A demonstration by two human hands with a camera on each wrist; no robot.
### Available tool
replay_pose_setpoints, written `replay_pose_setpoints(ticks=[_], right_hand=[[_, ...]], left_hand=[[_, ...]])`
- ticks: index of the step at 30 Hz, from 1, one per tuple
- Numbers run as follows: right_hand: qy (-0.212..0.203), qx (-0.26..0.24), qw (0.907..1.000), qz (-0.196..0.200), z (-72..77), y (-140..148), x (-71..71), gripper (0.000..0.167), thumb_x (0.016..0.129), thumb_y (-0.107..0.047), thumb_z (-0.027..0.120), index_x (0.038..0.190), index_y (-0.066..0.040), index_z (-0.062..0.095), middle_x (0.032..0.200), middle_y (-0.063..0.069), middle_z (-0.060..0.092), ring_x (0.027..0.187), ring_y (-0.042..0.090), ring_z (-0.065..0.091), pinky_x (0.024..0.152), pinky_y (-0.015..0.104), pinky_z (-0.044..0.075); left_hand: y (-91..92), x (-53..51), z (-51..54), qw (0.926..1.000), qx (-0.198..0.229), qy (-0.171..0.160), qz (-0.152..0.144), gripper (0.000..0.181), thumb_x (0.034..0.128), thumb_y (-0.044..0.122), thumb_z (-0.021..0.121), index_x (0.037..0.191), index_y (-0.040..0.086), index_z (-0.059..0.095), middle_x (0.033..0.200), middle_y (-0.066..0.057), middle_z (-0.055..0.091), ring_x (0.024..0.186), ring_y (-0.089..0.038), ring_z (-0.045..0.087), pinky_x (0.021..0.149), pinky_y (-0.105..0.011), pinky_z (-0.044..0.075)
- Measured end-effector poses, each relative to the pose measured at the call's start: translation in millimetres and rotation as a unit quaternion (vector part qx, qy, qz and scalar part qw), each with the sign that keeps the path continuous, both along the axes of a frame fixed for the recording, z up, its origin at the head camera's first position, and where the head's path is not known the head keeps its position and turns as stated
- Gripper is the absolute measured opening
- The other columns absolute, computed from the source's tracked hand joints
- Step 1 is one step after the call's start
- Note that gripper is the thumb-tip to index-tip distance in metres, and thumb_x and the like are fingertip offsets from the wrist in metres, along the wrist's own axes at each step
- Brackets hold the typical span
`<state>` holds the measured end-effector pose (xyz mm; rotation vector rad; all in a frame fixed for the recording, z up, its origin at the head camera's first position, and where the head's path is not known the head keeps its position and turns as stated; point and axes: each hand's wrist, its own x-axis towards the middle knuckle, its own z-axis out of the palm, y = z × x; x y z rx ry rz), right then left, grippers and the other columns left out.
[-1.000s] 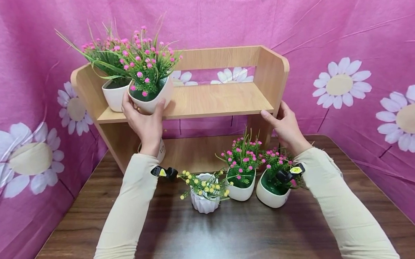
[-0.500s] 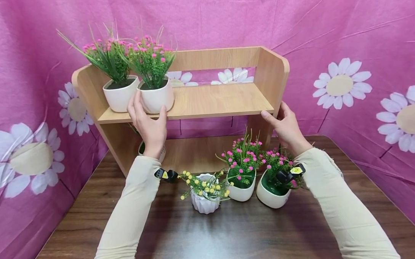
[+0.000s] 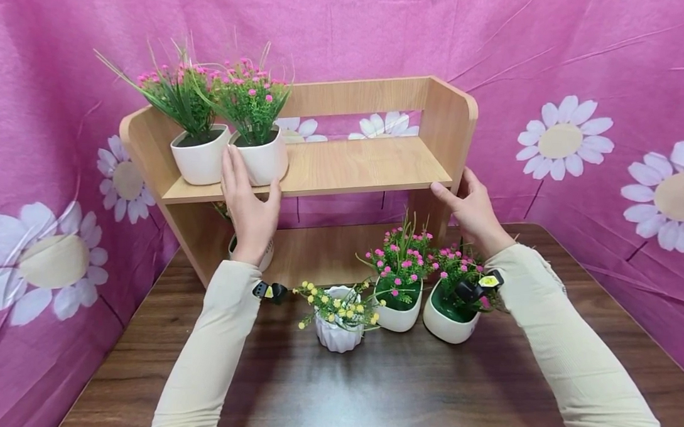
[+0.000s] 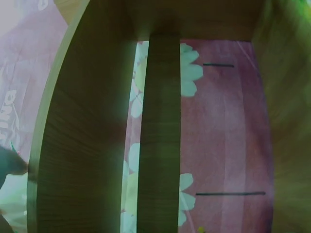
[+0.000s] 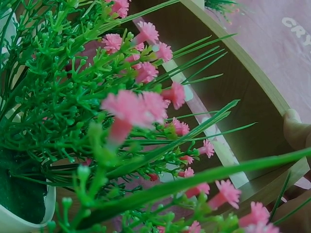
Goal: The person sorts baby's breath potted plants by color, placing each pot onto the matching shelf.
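nearest my head view, two cream knitted sleeves (image 3: 563, 359) reach forward over a dark brown wood-grain table (image 3: 454, 399), a black wrist camera (image 3: 268, 291) strapped at the left cuff. between them i have a white fluted pot with yellow flowers (image 3: 339, 335), then a white rounded pot with pink flowers (image 3: 397, 316), with a second pink-flowered white pot (image 3: 446, 329) just to its right, beneath the right cuff.

beyond these stands a two-level light wooden shelf (image 3: 366, 164). my right hand (image 3: 474, 212) is clamped on its right end, thumb at the front edge and fingers round the outside. my left hand (image 3: 250, 213) is not closed: its fingers lie nearly straight along the left flank of a smooth white pot of pink blooms and green grass (image 3: 264, 160), thumb spread apart. that pot stands upright on the upper level, left of the middle; just left of it is a matching white pot (image 3: 199, 161). on the lower level, my left wrist mostly hides another white pot (image 3: 268, 256).

farthest back hangs a magenta cloth printed with white daisies (image 3: 579, 58).
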<state>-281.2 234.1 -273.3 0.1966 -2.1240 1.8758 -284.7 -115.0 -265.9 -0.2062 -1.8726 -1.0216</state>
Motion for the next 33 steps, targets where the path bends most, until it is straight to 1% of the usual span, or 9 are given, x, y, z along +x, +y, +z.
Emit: replay_pose_setpoints(ticks=[5,9,11,15,17,20,24,28,33], right_hand=[[0.004,-0.005,1.0,0.001,-0.7,-1,-0.6,0.07,0.091,-0.019,0.066,0.149,-0.01,0.028,0.147,0.022,0.036,0.132,0.032,0.039,0.111,0.047,0.032],[0.0,-0.006,1.0,0.003,-0.3,-1,-0.6,0.071,0.091,-0.019,0.066,0.15,-0.012,0.027,0.149,0.021,0.034,0.133,0.032,0.038,0.111,0.047,0.032],[0.0,-0.006,1.0,0.002,-0.2,-1,-0.5,0.071,0.091,-0.019,0.066,0.15,-0.011,0.027,0.149,0.021,0.034,0.133,0.032,0.038,0.112,0.047,0.032],[-0.002,-0.004,1.0,0.0,-0.2,-1,-0.3,0.072,0.091,-0.019,0.066,0.151,-0.012,0.026,0.149,0.022,0.034,0.133,0.033,0.038,0.111,0.048,0.032],[-0.004,-0.003,1.0,0.0,-0.3,-1,0.0,0.072,0.091,-0.02,0.065,0.151,-0.013,0.025,0.149,0.022,0.034,0.133,0.033,0.038,0.111,0.048,0.032],[-0.005,-0.003,1.0,0.002,-0.7,-2,0.3,0.072,0.091,-0.02,0.065,0.151,-0.014,0.025,0.149,0.022,0.034,0.133,0.033,0.038,0.111,0.048,0.032],[-0.003,-0.005,1.0,0.002,-0.8,-1,0.4,0.072,0.091,-0.02,0.066,0.151,-0.014,0.026,0.149,0.021,0.034,0.132,0.032,0.038,0.111,0.048,0.032],[0.001,-0.007,1.0,0.0,-0.3,-1,-0.2,0.071,0.091,-0.019,0.066,0.151,-0.013,0.027,0.148,0.022,0.035,0.132,0.032,0.038,0.111,0.047,0.033],[0.0,-0.011,0.9999,0.002,-0.9,-1,-0.7,0.072,0.091,-0.018,0.066,0.151,-0.014,0.026,0.149,0.022,0.034,0.132,0.033,0.038,0.111,0.048,0.033]], left_hand=[[-2.3,3.8,2.9,0.9958,-0.069,-0.06,0.003,0.084,0.0903,0.028,0.063,0.152,0.002,0.013,0.159,-0.017,0.009,0.147,-0.021,0.006,0.12,-0.035,0.007],[-3.6,3.7,8.4,0.9892,-0.099,-0.107,0.011,0.089,0.0908,0.035,0.061,0.153,0.005,0.006,0.16,-0.017,0.004,0.147,-0.021,0.005,0.12,-0.038,0.008],[-4.8,2.3,11.6,0.9858,-0.11,-0.126,0.016,0.09,0.0907,0.037,0.06,0.154,0.006,0.004,0.16,-0.016,0.004,0.147,-0.023,0.006,0.119,-0.042,0.011],[-8.4,-2.1,19.4,0.9831,-0.109,-0.144,0.026,0.092,0.0892,0.038,0.062,0.154,0.01,0.004,0.16,-0.015,0.01,0.145,-0.029,0.018,0.116,-0.046,0.022],[-11.3,-5.6,22.6,0.984,-0.103,-0.143,0.029,0.091,0.0885,0.037,0.064,0.155,0.011,0.007,0.158,-0.015,0.017,0.142,-0.032,0.025,0.114,-0.048,0.027],[-15.5,-9.7,25.3,0.9858,-0.097,-0.134,0.028,0.09,0.0873,0.035,0.068,0.154,0.012,0.013,0.155,-0.014,0.027,0.139,-0.031,0.032,0.112,-0.046,0.03],[-18.1,-13.4,25.4,0.9895,-0.094,-0.107,0.023,0.086,0.0849,0.033,0.072,0.152,0.01,0.023,0.148,-0.015,0.039,0.133,-0.029,0.041,0.109,-0.045,0.036],[-15.8,-14.9,24.9,0.9918,-0.091,-0.088,0.014,0.082,0.0829,0.034,0.075,0.149,0.01,0.032,0.142,-0.015,0.045,0.129,-0.029,0.046,0.105,-0.046,0.039],[-10.2,-15.2,24.0,0.9922,-0.095,-0.08,0.007,0.082,0.0819,0.033,0.076,0.148,0.01,0.033,0.14,-0.015,0.048,0.127,-0.029,0.047,0.104,-0.046,0.04]])
